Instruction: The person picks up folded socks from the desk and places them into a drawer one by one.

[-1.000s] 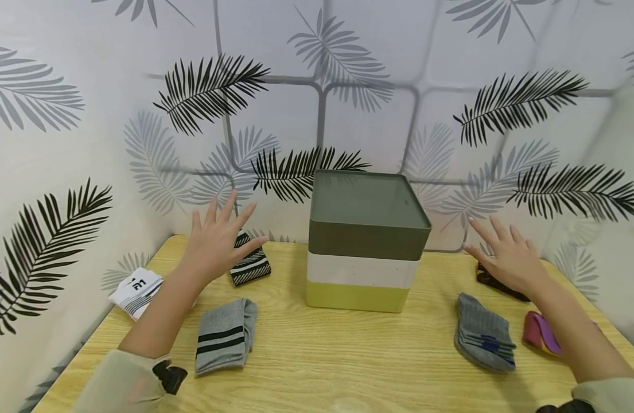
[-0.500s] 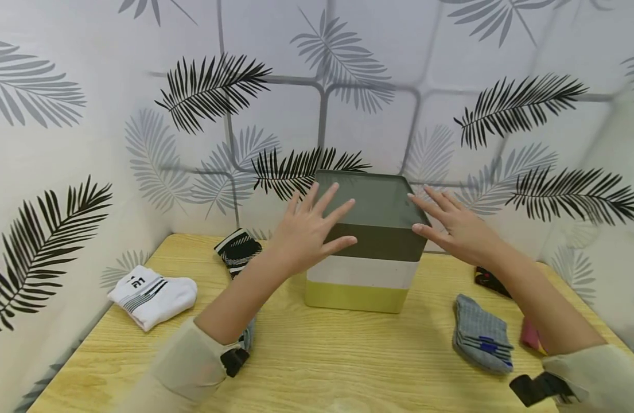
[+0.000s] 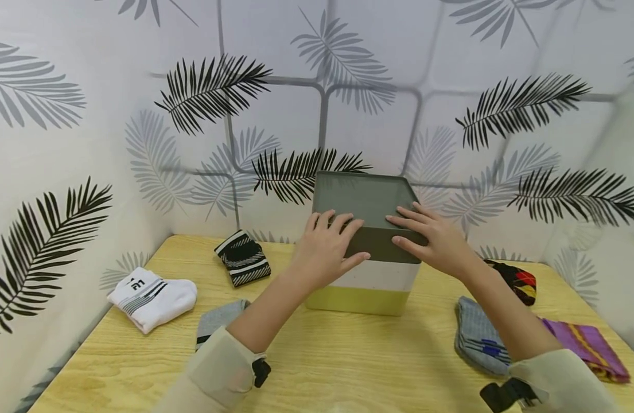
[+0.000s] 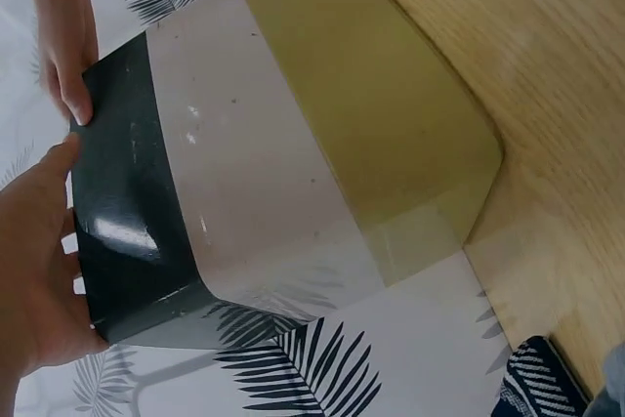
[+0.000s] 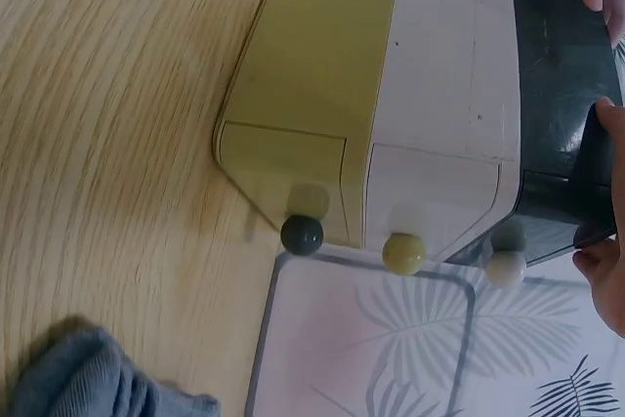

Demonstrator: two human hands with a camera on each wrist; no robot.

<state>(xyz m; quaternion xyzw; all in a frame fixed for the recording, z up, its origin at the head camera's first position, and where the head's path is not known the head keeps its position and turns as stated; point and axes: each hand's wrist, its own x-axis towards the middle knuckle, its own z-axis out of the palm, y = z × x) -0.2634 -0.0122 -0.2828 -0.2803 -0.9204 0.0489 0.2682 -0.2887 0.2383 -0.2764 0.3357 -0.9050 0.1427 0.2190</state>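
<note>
A three-tier drawer box (image 3: 363, 301), dark green over white over yellow, stands at the table's middle. My left hand (image 3: 324, 249) lies at its front top edge, fingers reaching over the top and thumb along the dark front. On the right part of that same edge is my right hand (image 3: 438, 241), its fingers outstretched over the top and its thumb at the front face. In the left wrist view, left fingertips are partly hidden behind the dark tier. The right wrist view shows small drawers with round knobs, a dark one (image 5: 302, 235), a yellow one (image 5: 403, 254) and a white one (image 5: 505, 269).
Left of the box lie a white sock (image 3: 164, 301), a black patterned sock (image 3: 242, 258) and a grey striped sock (image 3: 221, 321) partly behind the left forearm. To the right are a grey-blue sock (image 3: 479, 335), a purple sock (image 3: 592, 347) and a black-red sock (image 3: 523, 281). Leaf-print cloth (image 3: 368, 126) hangs behind.
Both hands, raised and wide apart a second ago, have come inward and down to the box's front top edge. The box and socks stay put.
</note>
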